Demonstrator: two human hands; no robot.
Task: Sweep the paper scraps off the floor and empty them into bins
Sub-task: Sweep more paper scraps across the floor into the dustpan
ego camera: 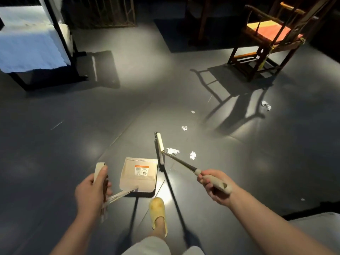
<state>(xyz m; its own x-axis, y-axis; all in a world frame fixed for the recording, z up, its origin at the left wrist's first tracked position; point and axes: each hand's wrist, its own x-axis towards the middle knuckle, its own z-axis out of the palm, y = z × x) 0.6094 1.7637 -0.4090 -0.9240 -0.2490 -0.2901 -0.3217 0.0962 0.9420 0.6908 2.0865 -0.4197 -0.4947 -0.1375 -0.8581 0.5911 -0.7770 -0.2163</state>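
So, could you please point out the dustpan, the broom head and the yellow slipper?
dustpan [139, 173], head view, middle of the tray.
broom head [159, 150], head view, pale top bar.
yellow slipper [157, 211], head view, upper.

- The room is dim; the far wall and upper edge sink almost to black.
- Hard light falls in patches, brightest on the floor in the middle and near the chair.
- The chair throws a long, sharp shadow toward the camera, so light comes from behind it.
- The white cloth at upper left is blown out with a bluish cast.
- Soft round glare spots dot the glossy floor.
- Wide-angle bending curves the edges.
- The dustpan handle is smeared by motion blur.
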